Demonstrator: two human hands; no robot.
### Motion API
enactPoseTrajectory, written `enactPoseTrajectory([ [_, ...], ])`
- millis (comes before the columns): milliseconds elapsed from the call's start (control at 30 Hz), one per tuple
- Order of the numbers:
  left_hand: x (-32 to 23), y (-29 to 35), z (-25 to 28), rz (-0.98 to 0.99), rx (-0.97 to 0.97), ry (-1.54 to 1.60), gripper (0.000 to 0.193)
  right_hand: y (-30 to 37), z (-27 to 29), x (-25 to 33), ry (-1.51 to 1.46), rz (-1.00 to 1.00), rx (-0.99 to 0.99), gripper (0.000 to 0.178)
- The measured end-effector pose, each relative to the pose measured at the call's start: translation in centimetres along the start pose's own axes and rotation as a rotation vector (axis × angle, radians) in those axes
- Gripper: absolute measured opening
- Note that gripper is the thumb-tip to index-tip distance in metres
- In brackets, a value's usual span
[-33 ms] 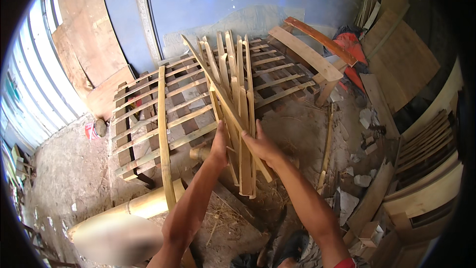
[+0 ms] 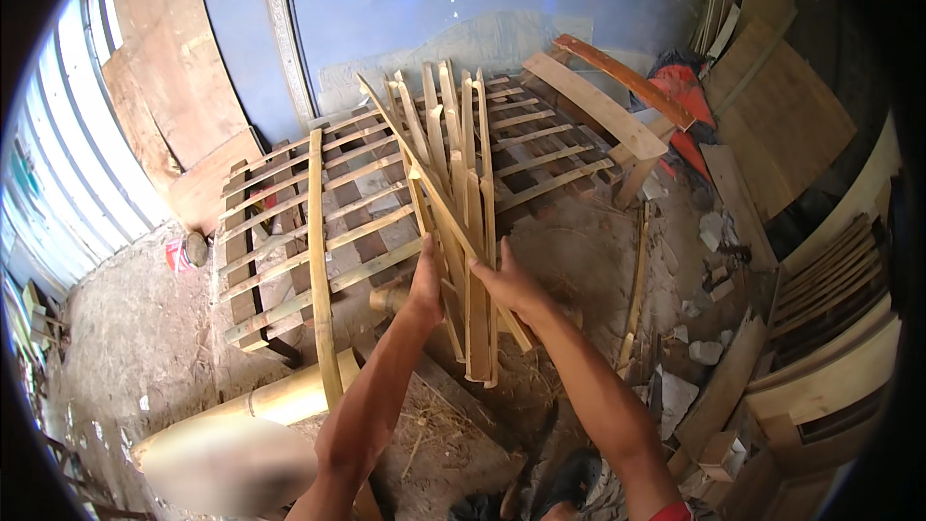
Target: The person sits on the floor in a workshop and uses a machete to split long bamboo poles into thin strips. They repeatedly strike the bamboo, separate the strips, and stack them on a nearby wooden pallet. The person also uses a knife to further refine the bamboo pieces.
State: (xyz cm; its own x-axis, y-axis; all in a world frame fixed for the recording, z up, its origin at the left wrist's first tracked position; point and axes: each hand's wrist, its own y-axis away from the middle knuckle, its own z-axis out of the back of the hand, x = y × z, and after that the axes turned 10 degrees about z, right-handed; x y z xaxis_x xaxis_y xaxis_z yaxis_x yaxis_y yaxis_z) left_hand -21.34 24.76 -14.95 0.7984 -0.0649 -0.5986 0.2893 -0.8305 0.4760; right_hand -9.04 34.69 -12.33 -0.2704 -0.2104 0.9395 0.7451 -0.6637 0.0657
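Note:
A loose bundle of split bamboo strips (image 2: 475, 328) stands between my hands, its far ends fanned out over a slatted bamboo frame (image 2: 374, 268). One longer strip (image 2: 446, 207) crosses the bundle at a slant, from upper left to lower right. My left hand (image 2: 424, 289) presses against the bundle's left side, thumb pointing up. On the other side, my right hand (image 2: 511, 287) holds the strips with its thumb raised and its fingers at the slanted strip. Some fingers of both hands are hidden.
A single bamboo strip (image 2: 319, 241) lies across the frame's left part. Below it rests a thick bamboo pole (image 2: 289, 396). A wooden bench (image 2: 598, 108) stands at the back right. Stone rubble (image 2: 706, 351) and stacked slatted wooden pieces (image 2: 825, 275) are on the right.
The slanted strip has shifted very slightly, its upper end a little to the right and down. My hands have barely moved.

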Motion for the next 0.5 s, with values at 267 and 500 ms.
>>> enactPoseTrajectory([
  [267, -2.2, -1.8, 0.0, 0.099, 0.011, -0.088, 0.089, -6.0, 1.2, -6.0, -0.335, -0.071, 0.002, 0.092],
  [500, -2.8, -1.0, -0.9, 0.049, -0.072, -0.167, 0.094, -2.0, -0.9, -1.7, -0.408, 0.041, 0.083, 0.092],
])
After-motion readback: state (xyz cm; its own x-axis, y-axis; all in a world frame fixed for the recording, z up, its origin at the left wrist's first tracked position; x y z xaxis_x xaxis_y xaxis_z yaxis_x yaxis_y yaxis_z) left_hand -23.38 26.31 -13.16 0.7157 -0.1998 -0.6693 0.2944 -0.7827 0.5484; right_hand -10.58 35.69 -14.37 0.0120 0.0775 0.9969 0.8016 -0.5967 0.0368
